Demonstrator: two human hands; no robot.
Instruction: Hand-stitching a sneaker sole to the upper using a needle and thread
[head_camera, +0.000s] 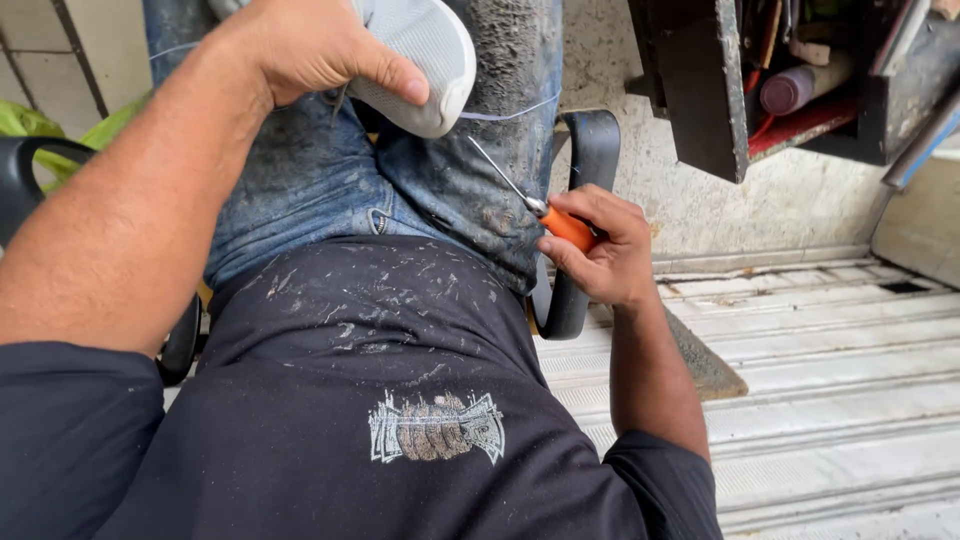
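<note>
Across the lap of the seated person, the dark shirt and the stained blue jeans (330, 180) filled most of the view, and the black chair (590, 150) showed its armrest at the right side. Beside the chair the pale ribbed floor (830, 380) ran to the wall, where a dark open box of tools (800, 90) stood at the upper right. On the raised knee lay the white shoe (425, 60), sole side up, and the left hand (300, 45) gripped it from above, the fingers wrapped around it and the thumb pressed on the sole edge. The right hand (600, 245) was lower, just beside the thigh, with its fingers pinching the orange handle of a sewing awl (545, 215); the thin metal needle pointed up toward the shoe but did not touch it. A white thread (510, 113) ran tight from the shoe edge to the right over the jeans. As I judged it, the stitching along the sole was in progress, with a stitch being pulled; how many stitches were finished or left I could not tell, because the seam was hidden.
</note>
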